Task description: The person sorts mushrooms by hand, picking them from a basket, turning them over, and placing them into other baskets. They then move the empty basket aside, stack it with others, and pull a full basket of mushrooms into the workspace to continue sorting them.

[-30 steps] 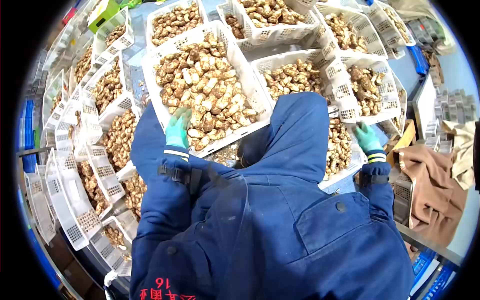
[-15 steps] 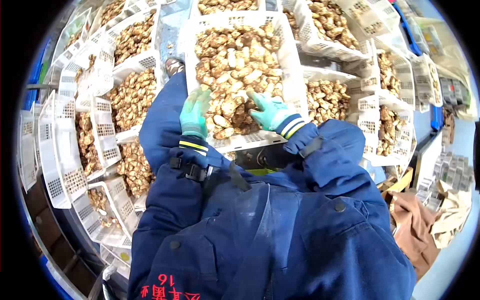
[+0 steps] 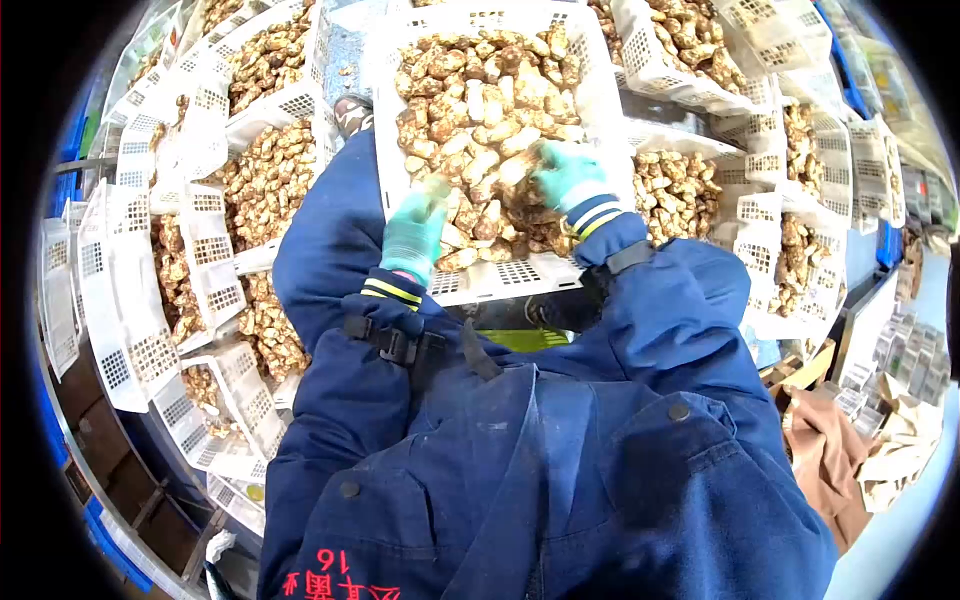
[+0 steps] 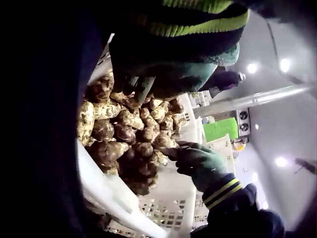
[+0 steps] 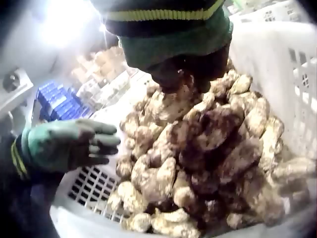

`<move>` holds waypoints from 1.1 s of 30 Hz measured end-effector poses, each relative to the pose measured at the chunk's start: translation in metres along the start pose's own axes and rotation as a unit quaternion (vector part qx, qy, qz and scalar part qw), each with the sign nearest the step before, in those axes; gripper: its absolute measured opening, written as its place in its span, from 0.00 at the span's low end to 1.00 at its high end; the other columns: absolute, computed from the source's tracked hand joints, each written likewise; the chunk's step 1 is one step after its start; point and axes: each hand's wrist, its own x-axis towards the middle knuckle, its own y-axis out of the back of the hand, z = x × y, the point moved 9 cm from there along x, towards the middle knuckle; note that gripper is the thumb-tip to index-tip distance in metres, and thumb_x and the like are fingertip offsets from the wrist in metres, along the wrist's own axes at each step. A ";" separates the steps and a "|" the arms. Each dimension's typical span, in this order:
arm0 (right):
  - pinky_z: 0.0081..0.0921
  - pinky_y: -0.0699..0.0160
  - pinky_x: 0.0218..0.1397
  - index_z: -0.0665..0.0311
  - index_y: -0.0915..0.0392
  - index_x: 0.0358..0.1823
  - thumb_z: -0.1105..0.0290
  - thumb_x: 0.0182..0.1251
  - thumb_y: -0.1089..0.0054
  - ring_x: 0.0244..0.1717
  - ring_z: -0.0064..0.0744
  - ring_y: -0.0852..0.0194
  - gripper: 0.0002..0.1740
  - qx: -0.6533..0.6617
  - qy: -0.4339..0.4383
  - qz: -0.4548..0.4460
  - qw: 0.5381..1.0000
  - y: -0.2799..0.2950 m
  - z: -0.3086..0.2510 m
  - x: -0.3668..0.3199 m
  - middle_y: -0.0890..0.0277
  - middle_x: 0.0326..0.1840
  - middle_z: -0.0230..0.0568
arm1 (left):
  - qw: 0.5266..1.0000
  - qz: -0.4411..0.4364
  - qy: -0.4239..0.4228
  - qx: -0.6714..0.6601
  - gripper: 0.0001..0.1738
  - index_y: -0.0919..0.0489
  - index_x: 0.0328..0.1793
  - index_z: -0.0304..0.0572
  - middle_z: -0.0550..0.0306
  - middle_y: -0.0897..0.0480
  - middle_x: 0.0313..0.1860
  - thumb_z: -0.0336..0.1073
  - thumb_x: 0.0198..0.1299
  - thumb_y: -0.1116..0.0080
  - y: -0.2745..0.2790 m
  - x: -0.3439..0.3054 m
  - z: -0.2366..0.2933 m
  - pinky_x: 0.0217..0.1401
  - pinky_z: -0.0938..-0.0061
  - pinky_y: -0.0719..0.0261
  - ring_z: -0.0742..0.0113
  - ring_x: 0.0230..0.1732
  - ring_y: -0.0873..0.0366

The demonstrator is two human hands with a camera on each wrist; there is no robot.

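A white perforated plastic crate (image 3: 604, 110) heaped with soil-smudged, cream and brown mushrooms (image 3: 480, 120) lies in front of the person, tilted slightly. At its right side, the green-gloved right hand (image 3: 572, 178) grips a mushroom (image 5: 171, 101) with curled fingers, over the near part of the heap. Beside the near left wall, the left hand (image 3: 415, 232), gloved alike, has its fingers loosely straight, as the right wrist view shows; no mushroom lies in it. The fingertips of the right hand are partly hidden by the glove's back.
More white crates of mushrooms stand in rows at the left (image 3: 265, 180) and right (image 3: 675, 195). Brown cloth (image 3: 825, 460) and beige cloth (image 3: 905, 440) lie at the right. A shoe (image 3: 352, 115) shows beside the crate's left wall.
The right hand came from the far right side to the crate and now grips a mushroom. The left hand stayed at the crate's near left, shifting slightly. The view has turned toward the crate.
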 end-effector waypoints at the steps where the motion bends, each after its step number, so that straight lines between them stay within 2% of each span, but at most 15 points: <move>1: 0.39 0.24 0.46 0.49 0.20 0.41 0.58 0.56 0.39 0.40 0.46 0.22 0.12 -0.004 -0.031 0.030 0.999 0.012 0.019 -0.002 0.21 0.37 0.43 | 0.953 -0.021 -0.175 0.245 0.22 0.25 0.62 0.42 0.52 0.18 0.53 0.30 0.59 0.43 -0.011 -0.002 0.016 0.47 0.72 0.23 0.62 0.48 0.19; 5: 0.40 0.26 0.49 0.55 0.24 0.50 0.62 0.61 0.44 0.45 0.49 0.25 0.16 -0.018 0.014 0.148 0.989 0.075 0.028 -0.019 0.23 0.41 0.46 | 0.770 -0.139 -0.202 0.589 0.20 0.23 0.51 0.47 0.55 0.21 0.46 0.32 0.48 0.41 -0.056 -0.022 0.019 0.51 0.62 0.26 0.55 0.51 0.25; 8: 0.43 0.26 0.48 0.52 0.25 0.52 0.59 0.65 0.48 0.45 0.52 0.24 0.16 0.038 -0.057 0.005 0.998 0.068 0.043 -0.028 0.23 0.42 0.48 | 0.697 -0.189 -0.189 0.666 0.23 0.24 0.55 0.50 0.54 0.22 0.49 0.33 0.48 0.41 -0.071 -0.021 -0.010 0.52 0.62 0.27 0.58 0.54 0.26; 10: 0.40 0.25 0.47 0.52 0.24 0.50 0.56 0.66 0.50 0.43 0.51 0.23 0.15 0.019 0.011 -0.100 0.995 0.030 0.044 -0.034 0.22 0.41 0.47 | 0.657 -0.242 -0.108 0.706 0.25 0.25 0.55 0.49 0.53 0.22 0.47 0.32 0.47 0.40 -0.079 -0.025 -0.011 0.50 0.63 0.25 0.57 0.52 0.24; 11: 0.39 0.25 0.47 0.52 0.24 0.48 0.56 0.66 0.50 0.42 0.51 0.22 0.15 0.056 0.059 -0.093 0.992 0.021 0.037 -0.039 0.21 0.40 0.46 | 0.668 -0.282 -0.069 0.685 0.25 0.26 0.54 0.48 0.52 0.20 0.43 0.33 0.47 0.38 -0.079 -0.024 -0.008 0.44 0.63 0.21 0.55 0.48 0.21; 14: 0.39 0.26 0.41 0.58 0.27 0.38 0.56 0.66 0.49 0.39 0.49 0.23 0.13 0.155 -0.066 -0.193 0.967 -0.006 0.049 -0.035 0.23 0.35 0.49 | 0.729 -0.225 -0.037 0.646 0.22 0.25 0.51 0.43 0.51 0.19 0.44 0.36 0.48 0.35 -0.067 -0.025 -0.010 0.41 0.59 0.19 0.52 0.46 0.19; 17: 0.37 0.26 0.38 0.58 0.26 0.41 0.57 0.66 0.49 0.35 0.45 0.22 0.13 0.048 0.024 -0.135 0.989 0.001 0.039 -0.028 0.23 0.32 0.48 | 0.763 -0.210 0.074 0.607 0.23 0.25 0.49 0.37 0.43 0.19 0.47 0.42 0.50 0.35 -0.058 -0.025 -0.015 0.45 0.56 0.20 0.49 0.49 0.20; 19: 0.38 0.25 0.40 0.57 0.26 0.47 0.58 0.68 0.51 0.37 0.47 0.23 0.14 0.085 -0.006 -0.145 0.986 -0.011 0.043 -0.021 0.23 0.35 0.48 | 0.775 -0.220 0.052 0.591 0.26 0.24 0.50 0.37 0.42 0.19 0.47 0.46 0.50 0.35 -0.058 -0.023 -0.026 0.47 0.59 0.20 0.47 0.48 0.20; 21: 0.39 0.26 0.43 0.56 0.26 0.50 0.59 0.68 0.51 0.40 0.50 0.24 0.14 0.132 -0.046 -0.171 0.975 0.002 0.020 -0.020 0.23 0.38 0.49 | 0.749 -0.239 0.071 0.614 0.26 0.24 0.50 0.36 0.42 0.20 0.47 0.48 0.51 0.36 -0.059 -0.020 -0.034 0.49 0.59 0.21 0.47 0.48 0.20; 25: 0.39 0.27 0.48 0.57 0.28 0.52 0.63 0.64 0.51 0.46 0.51 0.25 0.16 0.063 0.156 -0.089 0.982 -0.001 -0.045 0.004 0.24 0.43 0.49 | 0.665 -0.276 -0.052 0.692 0.17 0.15 0.44 0.44 0.50 0.17 0.49 0.44 0.52 0.36 -0.077 -0.016 -0.047 0.41 0.56 0.18 0.53 0.49 0.18; 26: 0.39 0.27 0.49 0.58 0.29 0.54 0.64 0.63 0.51 0.47 0.50 0.25 0.18 0.058 0.172 -0.102 0.978 -0.004 -0.063 0.007 0.24 0.45 0.49 | 0.692 -0.265 0.060 0.669 0.16 0.15 0.46 0.46 0.52 0.19 0.50 0.43 0.52 0.38 -0.068 -0.007 -0.064 0.41 0.59 0.18 0.56 0.51 0.20; 27: 0.38 0.27 0.51 0.59 0.29 0.55 0.64 0.62 0.50 0.48 0.49 0.25 0.20 0.052 0.188 -0.114 0.974 -0.006 -0.081 0.010 0.24 0.47 0.48 | 0.612 -0.338 -0.083 0.710 0.16 0.16 0.46 0.46 0.52 0.19 0.51 0.39 0.51 0.37 -0.084 -0.025 -0.038 0.45 0.62 0.18 0.58 0.53 0.21; 29: 0.39 0.32 0.60 0.61 0.35 0.63 0.63 0.59 0.47 0.58 0.48 0.32 0.29 0.002 0.225 -0.117 0.967 -0.040 -0.097 0.019 0.30 0.59 0.45 | 0.705 -0.257 0.028 0.661 0.17 0.18 0.48 0.45 0.52 0.19 0.49 0.38 0.50 0.38 -0.067 -0.018 -0.029 0.47 0.64 0.19 0.57 0.50 0.20; 30: 0.40 0.33 0.60 0.60 0.37 0.64 0.63 0.58 0.45 0.59 0.49 0.32 0.31 -0.010 0.212 -0.103 0.972 -0.053 -0.096 0.020 0.31 0.60 0.45 | 0.722 -0.223 -0.039 0.653 0.19 0.19 0.49 0.43 0.50 0.18 0.48 0.38 0.51 0.39 -0.068 -0.020 -0.024 0.48 0.64 0.20 0.57 0.48 0.19; 33: 0.43 0.32 0.58 0.58 0.40 0.66 0.63 0.56 0.42 0.57 0.50 0.31 0.35 -0.031 0.190 -0.080 0.978 -0.060 -0.089 0.014 0.32 0.62 0.47 | 0.738 -0.278 -0.016 0.614 0.18 0.19 0.47 0.38 0.45 0.18 0.46 0.41 0.52 0.40 -0.066 -0.022 -0.015 0.48 0.62 0.20 0.54 0.50 0.19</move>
